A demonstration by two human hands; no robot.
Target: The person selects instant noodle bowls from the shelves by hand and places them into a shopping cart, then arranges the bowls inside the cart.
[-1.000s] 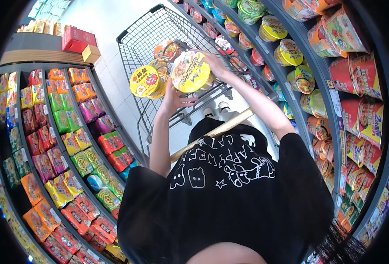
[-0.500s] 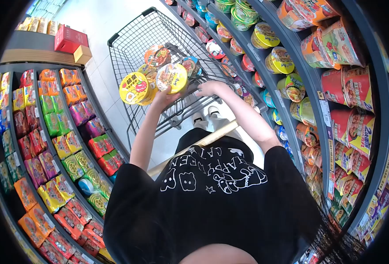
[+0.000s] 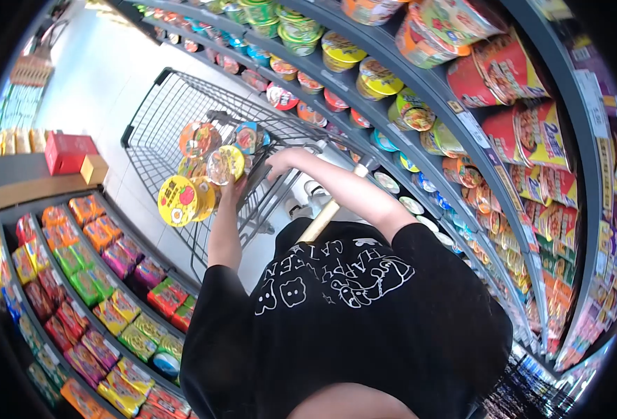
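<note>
My left hand (image 3: 232, 192) is closed around the side of a yellow-rimmed instant noodle cup (image 3: 225, 165), lid facing up, over the near part of the wire shopping cart (image 3: 156, 105). Beside that cup, more yellow noodle cups (image 3: 178, 200) are in the cart, one with its printed lid turned toward me. Farther in lie an orange noodle cup (image 3: 199, 139) and a blue one (image 3: 251, 138). My right hand (image 3: 285, 161) hangs over the cart's near end with its fingers apart and holding nothing. The cart's handle bar (image 3: 326, 218) crosses below my right forearm.
Shelves of noodle cups and tubs (image 3: 375, 78) curve along the right. On the left, a lower rack holds bagged noodles (image 3: 92, 279), and a red box (image 3: 69, 153) stands at its end. White tiled floor (image 3: 102, 59) runs ahead of the cart.
The view has turned, so the cart and shelves appear shifted left and lower. My left hand still holds the noodle cup; my right hand stays near the cart's near end.
</note>
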